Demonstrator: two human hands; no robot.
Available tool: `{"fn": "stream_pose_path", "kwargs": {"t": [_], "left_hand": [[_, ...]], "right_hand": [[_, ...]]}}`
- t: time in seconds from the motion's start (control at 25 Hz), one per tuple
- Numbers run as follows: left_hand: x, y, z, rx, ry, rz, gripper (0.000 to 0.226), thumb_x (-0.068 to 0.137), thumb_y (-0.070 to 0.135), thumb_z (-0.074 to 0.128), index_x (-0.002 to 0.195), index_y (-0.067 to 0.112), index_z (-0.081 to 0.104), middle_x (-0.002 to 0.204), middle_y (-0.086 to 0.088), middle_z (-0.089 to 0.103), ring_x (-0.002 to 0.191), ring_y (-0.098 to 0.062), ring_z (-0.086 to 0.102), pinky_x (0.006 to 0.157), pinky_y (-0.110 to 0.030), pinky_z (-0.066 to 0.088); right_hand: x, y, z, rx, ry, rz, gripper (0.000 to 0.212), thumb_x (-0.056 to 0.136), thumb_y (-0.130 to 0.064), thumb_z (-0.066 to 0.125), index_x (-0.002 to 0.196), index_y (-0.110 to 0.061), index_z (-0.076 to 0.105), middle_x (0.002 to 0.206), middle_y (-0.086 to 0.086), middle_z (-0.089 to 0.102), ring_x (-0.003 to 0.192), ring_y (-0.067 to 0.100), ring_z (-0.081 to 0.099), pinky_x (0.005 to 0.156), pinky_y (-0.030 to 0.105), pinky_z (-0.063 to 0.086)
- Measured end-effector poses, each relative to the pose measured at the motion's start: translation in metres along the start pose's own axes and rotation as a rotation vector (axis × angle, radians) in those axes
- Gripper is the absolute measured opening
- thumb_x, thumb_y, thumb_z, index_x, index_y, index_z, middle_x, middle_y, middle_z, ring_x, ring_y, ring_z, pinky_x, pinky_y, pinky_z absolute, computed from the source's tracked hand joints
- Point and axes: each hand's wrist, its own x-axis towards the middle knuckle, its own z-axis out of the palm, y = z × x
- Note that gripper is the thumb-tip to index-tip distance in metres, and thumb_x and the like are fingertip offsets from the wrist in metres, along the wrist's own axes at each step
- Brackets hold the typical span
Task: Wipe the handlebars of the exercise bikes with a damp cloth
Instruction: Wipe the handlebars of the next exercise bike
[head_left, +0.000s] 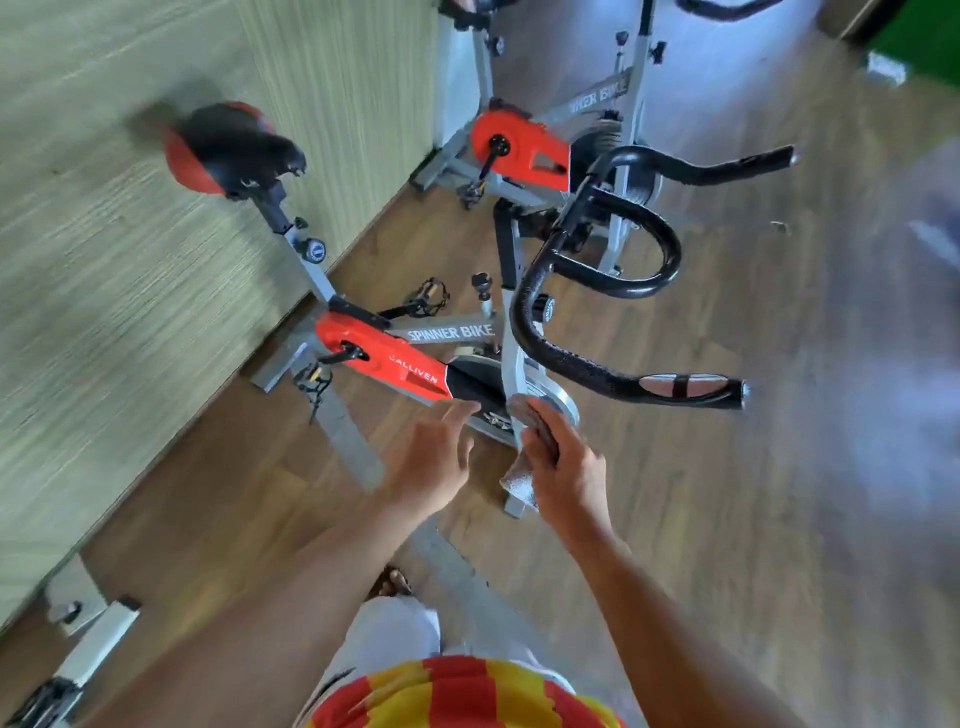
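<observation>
A grey and red exercise bike stands before me, its black handlebars curving out to the right above my hands. My right hand grips a folded grey cloth low down by the bike's front post. Just left of the cloth, my left hand hovers with straight fingers, holding nothing. Both hands are below the handlebars and apart from them. A second identical bike stands behind the first.
A wood-panelled wall runs along the left. The floor is wooden and open to the right. Part of another bike's base shows at lower left. A black and red saddle sticks out at upper left.
</observation>
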Motion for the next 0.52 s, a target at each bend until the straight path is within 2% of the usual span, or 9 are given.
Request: {"fn": "stream_pose_path", "kwargs": {"t": [0.12, 0.2, 0.28, 0.36, 0.44, 0.52], "left_hand": [[0.022, 0.031, -0.003, 0.025, 0.131, 0.27, 0.043, 0.083, 0.0, 0.068, 0.123, 0.01, 0.06, 0.123, -0.009, 0.061, 0.113, -0.029, 0.059, 0.101, -0.038, 0.046], [0.033, 0.05, -0.004, 0.073, 0.15, 0.41, 0.041, 0.085, 0.006, 0.067, 0.125, 0.013, 0.058, 0.127, -0.005, 0.06, 0.117, -0.027, 0.057, 0.102, -0.041, 0.047], [0.047, 0.071, -0.004, 0.115, 0.124, 0.472, 0.039, 0.088, 0.013, 0.067, 0.126, 0.014, 0.059, 0.13, -0.005, 0.059, 0.121, -0.027, 0.056, 0.103, -0.043, 0.047], [0.059, 0.085, -0.003, 0.176, 0.054, 0.475, 0.038, 0.089, 0.018, 0.067, 0.126, 0.013, 0.06, 0.131, -0.006, 0.059, 0.123, -0.027, 0.054, 0.106, -0.044, 0.044], [0.07, 0.087, -0.003, 0.247, -0.028, 0.482, 0.036, 0.089, 0.021, 0.067, 0.124, 0.015, 0.061, 0.129, -0.005, 0.062, 0.12, -0.026, 0.057, 0.107, -0.043, 0.043], [0.081, 0.082, -0.005, 0.293, -0.08, 0.543, 0.034, 0.089, 0.021, 0.067, 0.122, 0.017, 0.063, 0.122, -0.003, 0.066, 0.113, -0.024, 0.06, 0.105, -0.042, 0.044]], "right_hand": [[0.01, -0.016, -0.031, -0.027, 0.221, -0.104, 0.034, 0.093, -0.01, 0.061, 0.126, -0.018, 0.065, 0.12, -0.018, 0.063, 0.113, 0.005, 0.061, 0.097, 0.007, 0.039], [0.016, -0.023, -0.054, -0.119, 0.361, -0.183, 0.033, 0.094, -0.011, 0.059, 0.127, -0.013, 0.064, 0.124, -0.007, 0.065, 0.119, 0.014, 0.059, 0.103, 0.011, 0.037], [0.025, -0.023, -0.075, -0.26, 0.457, -0.265, 0.03, 0.096, -0.01, 0.058, 0.126, -0.009, 0.063, 0.124, 0.004, 0.066, 0.122, 0.019, 0.054, 0.107, 0.015, 0.034], [0.037, -0.015, -0.091, -0.428, 0.462, -0.289, 0.028, 0.097, -0.008, 0.057, 0.125, -0.006, 0.062, 0.121, 0.008, 0.066, 0.122, 0.023, 0.05, 0.108, 0.03, 0.038], [0.043, -0.003, -0.095, -0.598, 0.392, -0.261, 0.027, 0.096, -0.01, 0.057, 0.123, -0.007, 0.06, 0.12, 0.007, 0.065, 0.122, 0.029, 0.049, 0.105, 0.046, 0.041], [0.05, 0.009, -0.094, -0.827, 0.314, -0.199, 0.027, 0.096, -0.023, 0.056, 0.121, -0.011, 0.059, 0.121, 0.006, 0.063, 0.126, 0.035, 0.048, 0.108, 0.051, 0.034]]}}
